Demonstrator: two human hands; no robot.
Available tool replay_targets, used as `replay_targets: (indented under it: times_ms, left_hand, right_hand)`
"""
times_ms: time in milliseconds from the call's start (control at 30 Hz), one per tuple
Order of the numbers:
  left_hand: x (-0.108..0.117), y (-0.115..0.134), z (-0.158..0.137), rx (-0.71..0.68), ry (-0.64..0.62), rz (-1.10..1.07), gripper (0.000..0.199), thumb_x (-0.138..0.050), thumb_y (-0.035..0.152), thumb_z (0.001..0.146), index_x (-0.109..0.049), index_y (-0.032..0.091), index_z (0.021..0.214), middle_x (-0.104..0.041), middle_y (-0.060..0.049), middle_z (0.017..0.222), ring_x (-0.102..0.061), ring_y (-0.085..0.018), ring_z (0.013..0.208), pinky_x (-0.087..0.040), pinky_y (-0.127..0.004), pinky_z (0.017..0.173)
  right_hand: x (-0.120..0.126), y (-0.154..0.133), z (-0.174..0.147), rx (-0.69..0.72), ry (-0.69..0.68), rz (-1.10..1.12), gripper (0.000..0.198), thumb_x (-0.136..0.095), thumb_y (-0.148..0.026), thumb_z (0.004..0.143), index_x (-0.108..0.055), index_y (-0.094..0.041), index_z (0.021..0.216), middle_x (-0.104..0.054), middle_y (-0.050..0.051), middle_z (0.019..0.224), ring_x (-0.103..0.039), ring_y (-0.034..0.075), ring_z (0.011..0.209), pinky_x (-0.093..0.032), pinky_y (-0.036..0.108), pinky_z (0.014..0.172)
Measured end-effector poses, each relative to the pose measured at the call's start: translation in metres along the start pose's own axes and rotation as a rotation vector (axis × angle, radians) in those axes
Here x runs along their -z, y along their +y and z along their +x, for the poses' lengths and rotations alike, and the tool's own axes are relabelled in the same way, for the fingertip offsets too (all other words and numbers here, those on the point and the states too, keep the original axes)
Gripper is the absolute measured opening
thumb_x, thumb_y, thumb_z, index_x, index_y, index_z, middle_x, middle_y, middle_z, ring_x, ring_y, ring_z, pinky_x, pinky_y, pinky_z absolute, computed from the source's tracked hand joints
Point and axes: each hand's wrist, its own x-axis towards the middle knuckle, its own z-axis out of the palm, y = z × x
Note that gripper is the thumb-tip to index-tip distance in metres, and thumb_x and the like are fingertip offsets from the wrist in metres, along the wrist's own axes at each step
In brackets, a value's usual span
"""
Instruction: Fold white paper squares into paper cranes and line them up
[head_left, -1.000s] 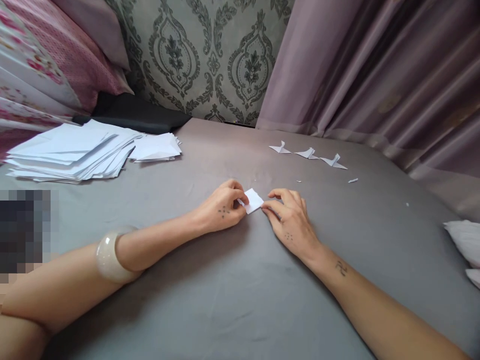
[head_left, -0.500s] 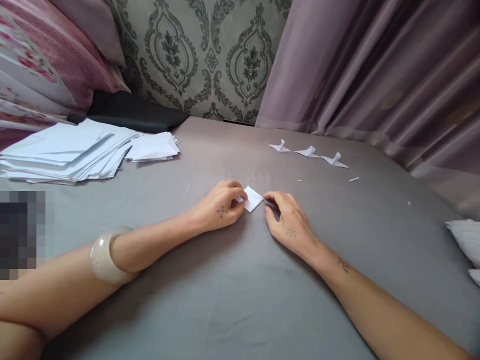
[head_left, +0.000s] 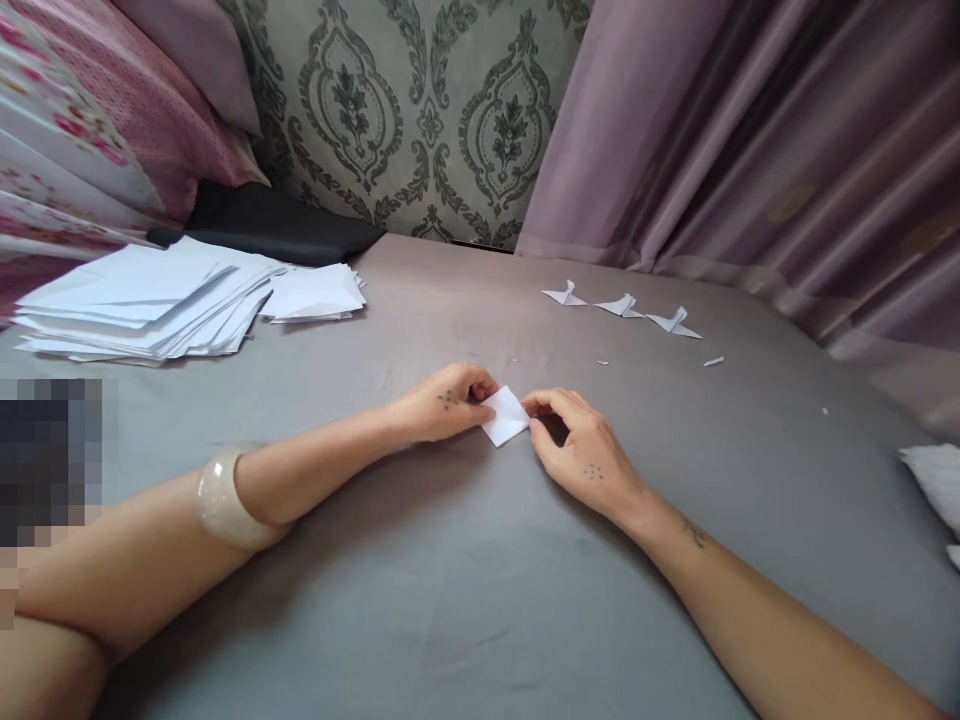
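Note:
A small folded square of white paper (head_left: 505, 415) is between my two hands, turned so that it looks like a diamond. My left hand (head_left: 454, 400) pinches its left corner, thumb on top and fingers behind. My right hand (head_left: 581, 440) grips the right corner between thumb and forefinger. The undersides of the paper and some fingertips are hidden. Beyond my hands, three folded paper birds (head_left: 621, 305) stand in a row on the grey sheet (head_left: 450, 580).
A large stack of white paper (head_left: 135, 300) lies at the left, with a smaller pile of paper squares (head_left: 319, 292) beside it. Paper scraps (head_left: 714, 361) are scattered near the birds. A black item (head_left: 277, 222) lies behind the stacks. Purple curtains (head_left: 675, 130) hang at the right.
The paper has come a little nearer and shows more of its face. My right thumb and forefinger have closed on its right corner; my left thumb now lies on top. The view has shifted slightly.

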Motion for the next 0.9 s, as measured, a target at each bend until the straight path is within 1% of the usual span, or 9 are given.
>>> replay_targets:
  times_ms: [67, 133, 267, 433, 567, 700, 733, 800, 900]
  left_hand:
    - [0.001, -0.001, 0.0, -0.018, 0.014, -0.013, 0.02, -0.06, 0.028, 0.071, -0.065, 0.015, 0.085, -0.056, -0.002, 0.08, -0.049, -0.013, 0.069, -0.038, -0.025, 0.062]
    - [0.0, -0.003, -0.001, -0.028, 0.032, -0.055, 0.019, -0.062, 0.029, 0.07, -0.065, 0.016, 0.084, -0.054, -0.001, 0.08, -0.049, -0.013, 0.07, -0.039, -0.025, 0.063]
    - [-0.003, -0.002, -0.002, -0.049, 0.028, -0.269, 0.019, -0.064, 0.03, 0.072, -0.062, 0.015, 0.085, -0.057, -0.001, 0.081, -0.051, -0.011, 0.068, -0.041, -0.025, 0.064]
    - [-0.006, 0.007, -0.005, -0.127, 0.051, -0.424, 0.014, -0.066, 0.026, 0.074, -0.061, 0.014, 0.081, -0.064, -0.004, 0.087, -0.057, -0.013, 0.078, -0.045, -0.027, 0.073]
    - [-0.008, 0.006, -0.003, -0.136, 0.102, -0.545, 0.018, -0.07, 0.028, 0.073, -0.06, 0.015, 0.079, -0.062, -0.003, 0.083, -0.057, -0.012, 0.076, -0.044, -0.025, 0.071]
    - [-0.009, 0.004, -0.002, -0.123, 0.121, -0.735, 0.021, -0.074, 0.027, 0.07, -0.058, 0.015, 0.078, -0.059, 0.001, 0.075, -0.055, -0.01, 0.07, -0.042, -0.023, 0.067]
    - [-0.009, 0.004, -0.002, -0.116, 0.13, -0.765, 0.022, -0.075, 0.026, 0.069, -0.058, 0.015, 0.077, -0.059, 0.002, 0.075, -0.055, -0.009, 0.07, -0.042, -0.023, 0.067]
    - [-0.009, 0.004, -0.002, -0.094, 0.147, -0.795, 0.022, -0.076, 0.025, 0.068, -0.059, 0.015, 0.077, -0.06, 0.002, 0.076, -0.056, -0.01, 0.071, -0.042, -0.024, 0.069]
    - [-0.01, 0.004, -0.002, -0.044, 0.157, -0.778, 0.023, -0.077, 0.028, 0.067, -0.063, 0.015, 0.081, -0.064, -0.001, 0.08, -0.059, -0.013, 0.076, -0.044, -0.027, 0.075]
  right_hand:
    - [0.001, -0.001, -0.001, -0.015, 0.017, 0.01, 0.023, -0.048, -0.012, 0.08, -0.06, -0.024, 0.096, -0.067, 0.004, 0.093, -0.061, 0.019, 0.088, -0.048, 0.038, 0.083]
    - [0.001, -0.001, -0.001, -0.048, 0.026, 0.031, 0.024, -0.051, -0.015, 0.08, -0.058, -0.023, 0.102, -0.067, 0.005, 0.097, -0.062, 0.02, 0.092, -0.048, 0.04, 0.086]
    - [0.002, -0.004, -0.001, -0.146, 0.028, 0.159, 0.037, -0.059, -0.026, 0.081, -0.051, -0.022, 0.117, -0.068, 0.007, 0.103, -0.063, 0.022, 0.1, -0.047, 0.043, 0.092]
    - [0.002, -0.004, 0.002, -0.252, 0.125, 0.344, 0.041, -0.063, -0.037, 0.08, -0.05, -0.02, 0.115, -0.068, 0.009, 0.103, -0.066, 0.02, 0.09, -0.051, 0.04, 0.085]
    - [0.0, -0.002, 0.002, -0.331, 0.097, 0.456, 0.043, -0.064, -0.041, 0.08, -0.049, -0.02, 0.115, -0.069, 0.009, 0.099, -0.067, 0.02, 0.085, -0.053, 0.04, 0.08]
    - [-0.002, 0.002, 0.003, -0.322, 0.157, 0.417, 0.048, -0.069, -0.039, 0.075, -0.051, -0.021, 0.116, -0.063, 0.012, 0.117, -0.061, 0.024, 0.107, -0.049, 0.043, 0.09]
    - [-0.002, 0.002, 0.003, -0.33, 0.157, 0.428, 0.05, -0.069, -0.039, 0.074, -0.051, -0.021, 0.117, -0.063, 0.012, 0.117, -0.06, 0.024, 0.108, -0.049, 0.044, 0.091]
    - [-0.002, 0.002, 0.005, -0.357, 0.14, 0.511, 0.052, -0.069, -0.04, 0.074, -0.049, -0.021, 0.118, -0.067, 0.01, 0.107, -0.064, 0.022, 0.098, -0.051, 0.043, 0.086]
    - [-0.001, 0.0, 0.006, -0.361, 0.147, 0.604, 0.047, -0.068, -0.04, 0.075, -0.051, -0.02, 0.114, -0.069, 0.005, 0.089, -0.066, 0.018, 0.079, -0.054, 0.038, 0.077]
